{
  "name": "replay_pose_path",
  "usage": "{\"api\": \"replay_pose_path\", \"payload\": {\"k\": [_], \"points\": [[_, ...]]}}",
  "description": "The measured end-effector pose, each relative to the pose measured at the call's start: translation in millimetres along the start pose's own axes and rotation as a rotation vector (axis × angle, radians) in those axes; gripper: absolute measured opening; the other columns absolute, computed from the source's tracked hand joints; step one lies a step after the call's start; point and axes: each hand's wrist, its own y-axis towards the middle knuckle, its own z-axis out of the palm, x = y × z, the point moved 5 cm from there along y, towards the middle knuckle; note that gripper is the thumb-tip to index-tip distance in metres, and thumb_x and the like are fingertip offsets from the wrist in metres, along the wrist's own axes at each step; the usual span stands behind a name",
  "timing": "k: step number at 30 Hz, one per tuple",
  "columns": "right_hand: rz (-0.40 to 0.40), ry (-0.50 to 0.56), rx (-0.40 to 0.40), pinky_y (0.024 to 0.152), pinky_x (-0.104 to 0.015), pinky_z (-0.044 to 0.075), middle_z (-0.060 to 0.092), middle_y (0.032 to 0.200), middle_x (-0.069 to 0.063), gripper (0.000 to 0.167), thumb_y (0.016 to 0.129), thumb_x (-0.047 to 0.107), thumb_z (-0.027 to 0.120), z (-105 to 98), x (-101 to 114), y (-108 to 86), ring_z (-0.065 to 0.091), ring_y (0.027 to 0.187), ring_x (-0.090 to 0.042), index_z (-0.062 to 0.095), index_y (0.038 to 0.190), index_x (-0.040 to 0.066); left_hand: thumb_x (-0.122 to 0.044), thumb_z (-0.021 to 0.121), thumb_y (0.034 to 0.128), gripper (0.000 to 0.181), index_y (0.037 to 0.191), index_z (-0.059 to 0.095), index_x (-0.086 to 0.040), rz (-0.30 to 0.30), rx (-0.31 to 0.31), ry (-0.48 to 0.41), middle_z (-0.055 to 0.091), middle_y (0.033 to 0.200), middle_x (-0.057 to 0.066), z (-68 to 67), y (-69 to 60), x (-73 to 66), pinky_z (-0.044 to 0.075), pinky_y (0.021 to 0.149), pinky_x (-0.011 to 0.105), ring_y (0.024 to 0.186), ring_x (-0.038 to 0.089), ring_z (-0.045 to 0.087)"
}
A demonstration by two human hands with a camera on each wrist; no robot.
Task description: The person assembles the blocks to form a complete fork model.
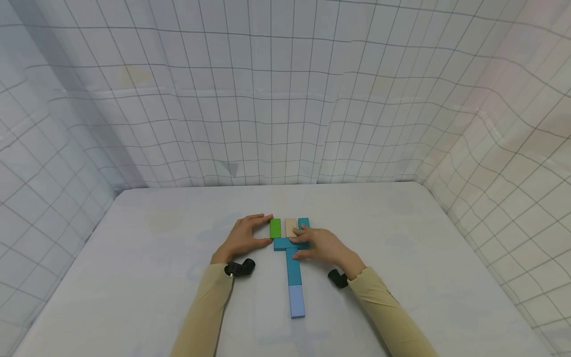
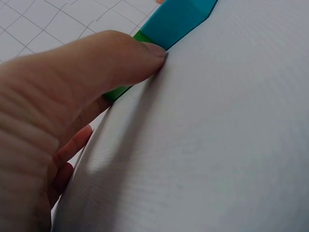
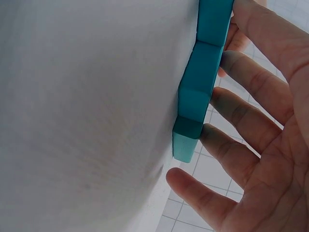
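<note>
A green block (image 1: pixel 275 228) lies at the upper left of a flat block arrangement, pinched end to end between my left hand's (image 1: pixel 244 235) thumb and a finger. In the left wrist view the thumb partly covers the green block (image 2: pixel 116 93), beside a teal block (image 2: pixel 178 21). My right hand (image 1: pixel 327 246) rests its extended fingertips on the blocks. Around it are a beige block (image 1: pixel 290 226), an upright teal block (image 1: pixel 304 222) and a crosswise teal block (image 1: pixel 280 244), partly hidden. Below them run a teal stem block (image 1: pixel 293 267) and a light blue block (image 1: pixel 296 301).
The blocks lie on a white table (image 1: pixel 178 307). A white cloth with a dark grid (image 1: pixel 285 114) hangs behind it and along both sides. Dark wrist cameras (image 1: pixel 241 267) sit beside the sleeves.
</note>
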Motion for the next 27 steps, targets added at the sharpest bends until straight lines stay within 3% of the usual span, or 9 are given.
{"api": "replay_pose_path", "payload": {"k": [20,27], "points": [[0.004,0.002,0.001,0.103,-0.041,0.034,0.044,0.142,-0.001,0.057,0.080,0.045,0.072,0.6,-1.5,0.0,0.032,0.135,-0.022,0.062,0.128,0.016,-0.035,0.076,0.0796,0.065,0.138,0.053,-0.020,-0.011,0.008,0.014,0.046,0.141,0.011,-1.1,-0.2,-3.3,0.023,0.104,0.053,0.131,0.032,0.035],[0.003,0.013,-0.006,0.102,-0.042,0.034,0.044,0.142,-0.001,0.057,0.080,0.044,0.072,0.2,-0.9,-0.7,0.032,0.135,-0.023,0.062,0.127,0.016,-0.036,0.075,0.0793,0.066,0.139,0.052,-0.020,0.023,0.014,0.053,0.048,0.139,0.009,1.0,1.1,-2.5,0.022,0.105,0.051,0.130,0.030,0.036]]}}
